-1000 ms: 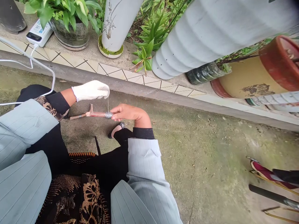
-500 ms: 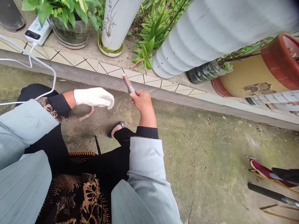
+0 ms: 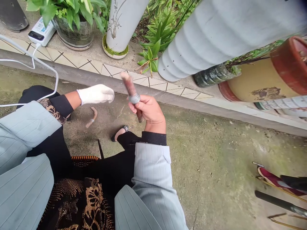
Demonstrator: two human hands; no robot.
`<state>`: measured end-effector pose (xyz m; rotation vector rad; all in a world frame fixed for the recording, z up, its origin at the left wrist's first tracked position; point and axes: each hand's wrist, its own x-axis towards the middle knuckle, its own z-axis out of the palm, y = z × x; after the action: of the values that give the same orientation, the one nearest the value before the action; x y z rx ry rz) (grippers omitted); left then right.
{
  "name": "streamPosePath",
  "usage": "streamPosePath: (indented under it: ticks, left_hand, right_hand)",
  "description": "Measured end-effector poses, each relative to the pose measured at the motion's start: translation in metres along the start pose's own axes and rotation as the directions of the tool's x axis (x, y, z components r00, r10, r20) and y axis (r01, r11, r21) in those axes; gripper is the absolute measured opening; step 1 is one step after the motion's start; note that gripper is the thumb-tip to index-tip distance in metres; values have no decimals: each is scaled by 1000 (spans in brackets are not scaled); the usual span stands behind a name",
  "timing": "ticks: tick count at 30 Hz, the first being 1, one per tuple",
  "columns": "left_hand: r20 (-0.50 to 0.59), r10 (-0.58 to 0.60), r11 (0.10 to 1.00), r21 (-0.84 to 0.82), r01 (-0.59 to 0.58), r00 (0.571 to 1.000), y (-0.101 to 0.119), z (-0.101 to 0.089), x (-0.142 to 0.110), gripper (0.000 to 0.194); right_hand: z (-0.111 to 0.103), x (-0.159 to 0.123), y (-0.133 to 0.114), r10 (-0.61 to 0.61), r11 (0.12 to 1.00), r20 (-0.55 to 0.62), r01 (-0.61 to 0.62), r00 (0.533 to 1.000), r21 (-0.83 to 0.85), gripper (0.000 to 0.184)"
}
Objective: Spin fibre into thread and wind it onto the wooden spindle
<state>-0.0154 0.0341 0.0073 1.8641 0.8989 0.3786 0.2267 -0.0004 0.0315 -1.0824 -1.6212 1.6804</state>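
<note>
My right hand (image 3: 150,108) is closed around a brown stick (image 3: 129,84) with a grey, wire-like band wound about its middle. The stick's upper part is blurred, and its lower end shows below my fingers. To the left, my left hand (image 3: 97,94) wears a white knitted glove, its fingers bent and held together. Whatever may be between them is hidden. A gap separates the glove from the stick. On the ground below the glove lies a curved brown piece (image 3: 94,115) with a greyish band near one end.
A low tiled ledge (image 3: 96,66) runs across the front, bearing a potted plant (image 3: 74,32), a white vase (image 3: 122,28), a large ribbed grey pot (image 3: 192,48) and a tan-and-red pot (image 3: 256,76). A white cable (image 3: 57,76) hangs at left. Someone's foot (image 3: 271,179) is at right.
My right hand has turned and shifted slightly right, bringing the stick's lower end into view. My gloved left hand has risen slightly, uncovering more of the curved piece on the ground.
</note>
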Motion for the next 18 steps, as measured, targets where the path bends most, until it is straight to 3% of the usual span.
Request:
streamPosePath:
  ticks: [1, 3, 5, 7, 9, 11, 13, 15, 16, 18]
  left_hand:
    - [86, 7, 1000, 17, -9, 996, 1, 2, -1, 20]
    - [211, 28, 999, 31, -35, 977, 4, 4, -1, 21]
    - [256, 48, 997, 48, -63, 965, 7, 4, -2, 22]
    - [270, 62, 992, 87, -89, 961, 8, 4, -1, 22]
    - [256, 70, 986, 130, -106, 964, 6, 4, 0, 21]
    - [237, 72, 983, 149, -109, 969, 3, 4, 1, 20]
    - [240, 68, 989, 110, -96, 969, 0, 4, 1, 20]
    - [250, 64, 997, 17, -71, 966, -3, 5, 1, 20]
    - [248, 66, 998, -40, -57, 966, -3, 5, 2, 20]
    - [214, 73, 982, -184, -33, 974, -4, 6, 2, 20]
  right_hand:
    - [0, 3, 3, -25, 1000, -154, 25, 988, 0, 41]
    - [0, 11, 12, -10, 999, -344, -4, 939, -39, 36]
    - [2, 21, 22, 56, 987, -414, -114, 908, -116, 30]
    - [4, 28, 28, 157, 929, -398, -271, 904, -251, 25]
    - [6, 30, 30, 299, 817, -287, -399, 910, -416, 21]
    - [8, 28, 26, 456, 729, -64, -414, 888, -545, 18]
    - [10, 24, 20, 546, 745, 214, -351, 810, -567, 19]
    - [11, 19, 15, 509, 828, 421, -293, 751, -478, 22]
    - [10, 16, 12, 450, 873, 461, -269, 765, -407, 25]
    - [6, 10, 9, 277, 950, 387, -191, 880, -246, 31]
